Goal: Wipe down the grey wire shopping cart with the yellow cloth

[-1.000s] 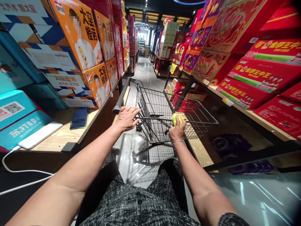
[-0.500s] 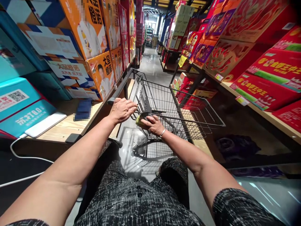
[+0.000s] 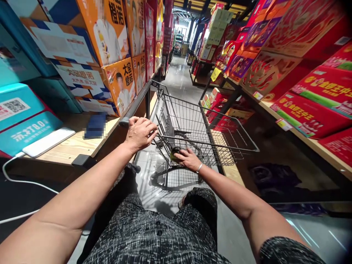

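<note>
A dark wire shopping cart (image 3: 189, 106) stands in front of me, tilted in view, its basket pointing right. My left hand (image 3: 141, 132) is wrapped round the near frame of the cart, by the end of its grey handle bar (image 3: 137, 102). In my right hand (image 3: 189, 160) is a green and black scrubbing pad (image 3: 175, 154), small and partly hidden by the fingers. That hand is beside the near lower side of the basket; whether the pad touches the wires is hard to tell.
Orange drink cartons (image 3: 118, 86), a dark blue item (image 3: 95, 125) and a white power bank (image 3: 48, 142) with a cable sit on the left wooden shelf. Red gift boxes (image 3: 310, 113) line the right shelf. The tiled aisle floor (image 3: 178, 71) runs ahead between shelves.
My right hand has moved down and slightly right with the pad, from the cart's upper near corner to lower along the basket. My left hand has stayed on the frame.
</note>
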`<state>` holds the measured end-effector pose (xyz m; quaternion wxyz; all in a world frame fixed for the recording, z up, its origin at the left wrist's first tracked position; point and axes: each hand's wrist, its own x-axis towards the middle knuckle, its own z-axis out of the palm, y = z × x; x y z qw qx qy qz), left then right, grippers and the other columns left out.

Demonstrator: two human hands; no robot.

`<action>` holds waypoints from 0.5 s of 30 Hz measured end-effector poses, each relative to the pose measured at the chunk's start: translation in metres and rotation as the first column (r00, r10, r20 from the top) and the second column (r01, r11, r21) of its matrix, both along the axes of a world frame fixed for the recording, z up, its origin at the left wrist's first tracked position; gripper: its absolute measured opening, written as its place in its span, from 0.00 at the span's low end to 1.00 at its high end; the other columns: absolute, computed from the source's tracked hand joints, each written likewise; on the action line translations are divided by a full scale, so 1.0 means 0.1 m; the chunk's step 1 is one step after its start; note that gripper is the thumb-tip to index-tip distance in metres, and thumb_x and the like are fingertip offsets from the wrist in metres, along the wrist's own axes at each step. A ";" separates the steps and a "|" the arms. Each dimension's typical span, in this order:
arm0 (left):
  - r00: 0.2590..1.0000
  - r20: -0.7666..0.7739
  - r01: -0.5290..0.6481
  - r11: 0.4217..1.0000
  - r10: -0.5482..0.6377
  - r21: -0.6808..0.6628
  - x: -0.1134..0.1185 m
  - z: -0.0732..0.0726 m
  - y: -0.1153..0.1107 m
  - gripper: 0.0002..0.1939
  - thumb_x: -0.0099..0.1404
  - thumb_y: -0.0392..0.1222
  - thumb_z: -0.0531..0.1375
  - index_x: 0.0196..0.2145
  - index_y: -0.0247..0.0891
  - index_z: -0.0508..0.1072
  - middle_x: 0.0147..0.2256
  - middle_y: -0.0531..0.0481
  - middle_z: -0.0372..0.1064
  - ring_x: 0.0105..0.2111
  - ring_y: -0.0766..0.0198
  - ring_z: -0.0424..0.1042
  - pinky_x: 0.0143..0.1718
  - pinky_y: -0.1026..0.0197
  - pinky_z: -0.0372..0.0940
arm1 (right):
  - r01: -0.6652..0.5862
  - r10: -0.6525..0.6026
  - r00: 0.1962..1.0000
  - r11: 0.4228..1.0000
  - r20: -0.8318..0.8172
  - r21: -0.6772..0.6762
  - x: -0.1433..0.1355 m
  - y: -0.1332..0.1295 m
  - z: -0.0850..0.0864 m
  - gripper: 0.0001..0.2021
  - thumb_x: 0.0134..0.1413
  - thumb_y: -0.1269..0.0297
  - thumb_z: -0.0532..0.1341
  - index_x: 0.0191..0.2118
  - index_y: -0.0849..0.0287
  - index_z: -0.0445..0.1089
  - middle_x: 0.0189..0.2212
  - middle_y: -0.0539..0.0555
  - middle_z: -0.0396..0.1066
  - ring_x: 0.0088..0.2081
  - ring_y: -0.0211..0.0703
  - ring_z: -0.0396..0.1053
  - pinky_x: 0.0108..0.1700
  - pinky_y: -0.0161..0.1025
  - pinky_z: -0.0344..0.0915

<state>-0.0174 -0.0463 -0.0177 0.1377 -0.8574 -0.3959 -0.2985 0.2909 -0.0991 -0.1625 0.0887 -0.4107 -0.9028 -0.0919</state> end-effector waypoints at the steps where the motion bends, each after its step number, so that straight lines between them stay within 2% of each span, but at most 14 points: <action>1: 1.000 0.006 -0.014 1.000 0.014 0.008 0.07 0.01 -0.04 0.10 0.70 0.44 0.57 0.39 0.42 0.77 0.46 0.48 0.77 0.53 0.48 0.69 0.58 0.39 0.48 | -0.015 0.015 1.000 0.998 0.000 0.058 0.02 0.05 0.14 0.10 0.62 0.60 0.63 0.46 0.38 0.78 0.53 0.43 0.74 0.57 0.45 0.63 0.60 0.48 0.57; 2: 1.000 0.004 -0.013 1.000 0.013 0.010 0.14 0.02 -0.08 0.08 0.69 0.41 0.58 0.40 0.42 0.77 0.50 0.47 0.76 0.57 0.47 0.67 0.60 0.37 0.45 | -0.014 0.016 1.000 0.990 -0.012 0.139 0.05 0.10 0.28 0.12 0.63 0.60 0.62 0.49 0.36 0.76 0.55 0.43 0.72 0.59 0.46 0.60 0.62 0.50 0.53; 4: 0.999 -0.033 0.026 1.000 -0.026 -0.009 0.32 0.01 -0.16 0.15 0.65 0.37 0.58 0.48 0.41 0.76 0.56 0.46 0.72 0.62 0.47 0.62 0.64 0.38 0.41 | 0.002 0.015 0.999 0.941 -0.048 0.340 0.12 0.17 0.49 0.16 0.63 0.61 0.63 0.53 0.31 0.73 0.56 0.43 0.70 0.61 0.48 0.56 0.64 0.52 0.48; 6: 0.991 -0.099 0.080 0.995 -0.086 -0.060 0.49 -0.04 -0.23 0.24 0.63 0.36 0.59 0.57 0.39 0.71 0.60 0.44 0.67 0.65 0.48 0.58 0.66 0.41 0.40 | -0.003 0.037 0.997 0.884 -0.063 0.468 0.16 0.20 0.57 0.21 0.60 0.63 0.65 0.55 0.29 0.71 0.56 0.45 0.69 0.61 0.50 0.54 0.63 0.53 0.47; 7: 0.985 -0.136 0.094 0.991 -0.106 -0.095 0.57 -0.08 -0.26 0.27 0.62 0.36 0.59 0.60 0.36 0.68 0.61 0.42 0.66 0.65 0.48 0.58 0.67 0.42 0.40 | -0.014 0.050 0.997 0.869 -0.060 0.495 0.18 0.21 0.55 0.22 0.59 0.64 0.66 0.55 0.30 0.71 0.54 0.47 0.70 0.60 0.51 0.54 0.63 0.53 0.48; 9: 0.970 -0.215 0.083 0.983 -0.118 -0.165 0.68 -0.19 -0.28 0.30 0.62 0.36 0.59 0.62 0.32 0.65 0.60 0.39 0.67 0.62 0.48 0.62 0.67 0.44 0.40 | -0.018 0.049 0.998 0.867 -0.050 0.498 0.20 0.20 0.40 0.21 0.59 0.63 0.66 0.54 0.30 0.71 0.51 0.48 0.71 0.57 0.50 0.56 0.61 0.53 0.50; 11: 0.956 -0.275 0.047 0.978 -0.102 -0.202 0.74 -0.30 -0.28 0.30 0.62 0.36 0.58 0.62 0.29 0.65 0.56 0.37 0.69 0.57 0.48 0.66 0.66 0.46 0.44 | 0.049 -0.025 0.998 0.901 -0.061 0.431 0.22 0.17 0.15 0.16 0.61 0.61 0.64 0.52 0.31 0.73 0.48 0.48 0.72 0.54 0.48 0.59 0.60 0.52 0.52; 15: 0.952 -0.287 0.044 0.974 -0.108 -0.221 0.72 -0.43 -0.18 0.26 0.62 0.38 0.58 0.57 0.29 0.66 0.49 0.36 0.69 0.52 0.46 0.66 0.62 0.46 0.50 | 0.181 -0.182 0.983 0.978 -0.007 0.104 0.33 0.02 -0.33 0.13 0.63 0.61 0.61 0.48 0.33 0.76 0.49 0.48 0.73 0.54 0.46 0.63 0.59 0.50 0.57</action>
